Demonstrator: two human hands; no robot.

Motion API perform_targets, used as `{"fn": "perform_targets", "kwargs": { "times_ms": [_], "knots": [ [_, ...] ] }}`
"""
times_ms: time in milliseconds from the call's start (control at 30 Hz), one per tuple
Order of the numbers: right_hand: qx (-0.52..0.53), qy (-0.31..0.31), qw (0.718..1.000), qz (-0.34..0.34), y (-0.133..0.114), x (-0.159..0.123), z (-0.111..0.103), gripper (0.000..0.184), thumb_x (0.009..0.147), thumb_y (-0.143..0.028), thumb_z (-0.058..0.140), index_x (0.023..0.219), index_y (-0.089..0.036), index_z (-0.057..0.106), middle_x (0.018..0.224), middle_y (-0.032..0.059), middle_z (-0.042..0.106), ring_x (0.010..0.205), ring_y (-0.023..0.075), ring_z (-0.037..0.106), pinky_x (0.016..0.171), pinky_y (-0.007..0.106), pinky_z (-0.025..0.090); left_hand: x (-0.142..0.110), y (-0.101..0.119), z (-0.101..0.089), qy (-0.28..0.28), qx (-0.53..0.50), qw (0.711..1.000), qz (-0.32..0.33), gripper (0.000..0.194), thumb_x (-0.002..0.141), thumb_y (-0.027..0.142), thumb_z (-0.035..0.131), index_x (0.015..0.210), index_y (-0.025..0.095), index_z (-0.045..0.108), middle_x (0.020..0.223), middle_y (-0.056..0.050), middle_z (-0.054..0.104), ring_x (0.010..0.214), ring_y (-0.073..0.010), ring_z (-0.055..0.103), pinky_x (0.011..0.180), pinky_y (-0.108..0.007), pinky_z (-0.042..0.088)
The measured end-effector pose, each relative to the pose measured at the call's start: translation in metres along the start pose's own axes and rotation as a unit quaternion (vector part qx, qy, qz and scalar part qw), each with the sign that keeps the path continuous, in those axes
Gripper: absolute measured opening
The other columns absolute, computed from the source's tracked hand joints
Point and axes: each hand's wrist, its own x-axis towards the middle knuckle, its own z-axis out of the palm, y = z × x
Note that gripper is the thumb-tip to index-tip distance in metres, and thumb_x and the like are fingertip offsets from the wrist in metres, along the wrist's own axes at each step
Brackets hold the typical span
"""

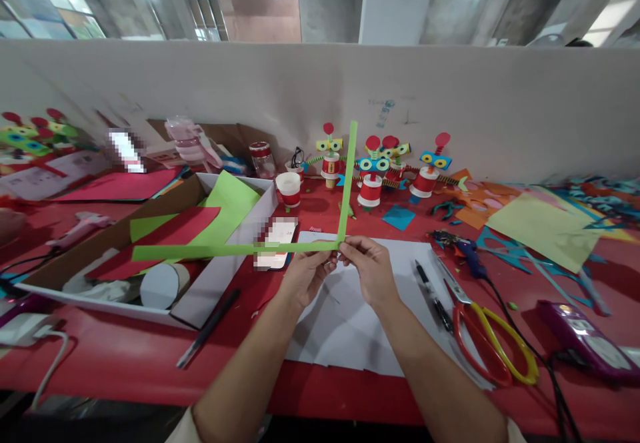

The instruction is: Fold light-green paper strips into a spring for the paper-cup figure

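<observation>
Two light green paper strips (pixel 225 250) meet at a right angle in front of me, one lying to the left and the other standing up and away. My left hand (pixel 307 275) is closed on the corner where they meet. From the other side, my right hand (pixel 369 266) pinches the same corner between thumb and fingers. Whether the strips are glued or folded there is hidden by my fingertips. Beneath both hands lie white paper sheets (pixel 330 336) on the red table.
A cardboard box (pixel 240 230) with coloured paper stands left. To the right are a pen (pixel 434 296), scissors (pixel 483 343), a glue gun (pixel 465 253) with its cable, and a purple device (pixel 587 343). Several paper-cup robot figures (pixel 371 190) line the back near a white cup (pixel 289 190).
</observation>
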Motion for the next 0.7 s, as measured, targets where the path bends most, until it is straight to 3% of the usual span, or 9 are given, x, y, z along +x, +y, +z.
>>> {"fn": "perform_targets", "kwargs": {
  "times_ms": [267, 700],
  "knots": [
    [-0.045, 0.012, 0.999, -0.025, 0.0069, -0.0002, 0.0003, 0.008, 0.067, -0.027, 0.072, 0.068, -0.019, 0.07, 0.059, -0.0017, 0.065, 0.054, 0.0121, 0.056, 0.054, 0.025, 0.046, 0.0032, -0.0021, -0.0015, -0.021, 0.021, 0.999, 0.012, 0.027, 0.05, 0.025, 0.088, 0.066, 0.013, 0.07, 0.059, 0.0, 0.062, 0.053, -0.007, 0.053, 0.05, -0.018, 0.041],
    [-0.06, 0.021, 0.998, -0.015, 0.0089, 0.0002, -0.0009, 0.012, 0.063, -0.022, 0.073, 0.075, -0.021, 0.076, 0.063, -0.0005, 0.069, 0.059, 0.0149, 0.06, 0.058, 0.029, 0.051, 0.0008, 0.0013, 0.004, 0.021, 0.117, 0.99, 0.081, 0.026, 0.054, 0.033, 0.085, 0.065, 0.014, 0.072, 0.055, -0.001, 0.062, 0.052, -0.0085, 0.051, 0.053, -0.023, 0.039]
  ]
}}
